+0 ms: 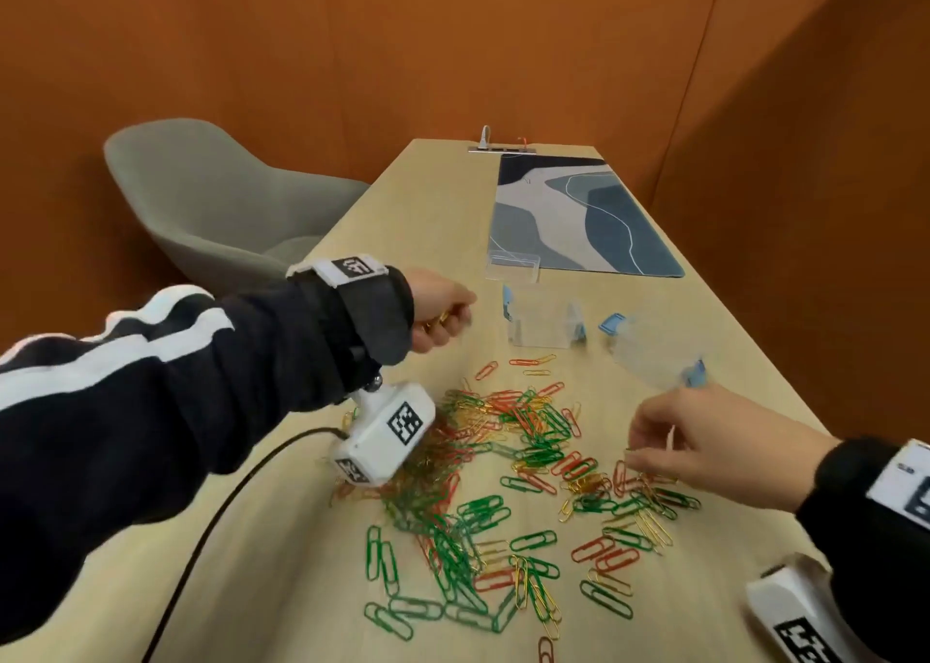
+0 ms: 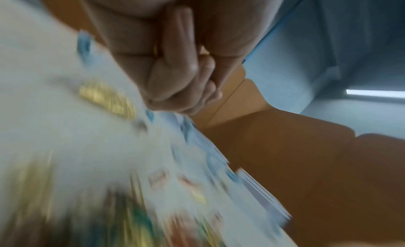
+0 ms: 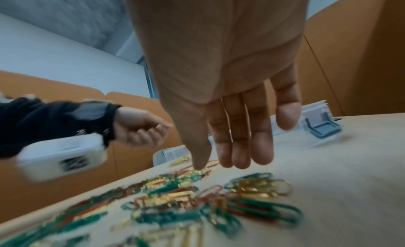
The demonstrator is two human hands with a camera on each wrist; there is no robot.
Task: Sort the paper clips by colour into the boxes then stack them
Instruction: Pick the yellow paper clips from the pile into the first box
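Observation:
Green, red and gold paper clips (image 1: 483,486) lie scattered across the middle of the wooden table (image 1: 282,587). My left hand (image 1: 448,317) is curled in a fist over the table's left side, left of a clear box (image 1: 541,330). A gold clip shows between its fingers (image 2: 175,68) in the blurred left wrist view. My right hand (image 1: 644,441) hovers over the right part of the pile, fingers (image 3: 260,146) straight and holding nothing. A second clear box (image 1: 649,350) with blue latches sits behind the right hand. A box holding gold clips (image 3: 175,155) shows beyond the pile (image 3: 197,198).
A clear lid (image 1: 513,266) lies behind the boxes, at the near edge of a blue patterned mat (image 1: 578,214). A grey chair (image 1: 211,199) stands left of the table. A black cable (image 1: 211,526) runs from the left wrist camera. Orange walls enclose the space.

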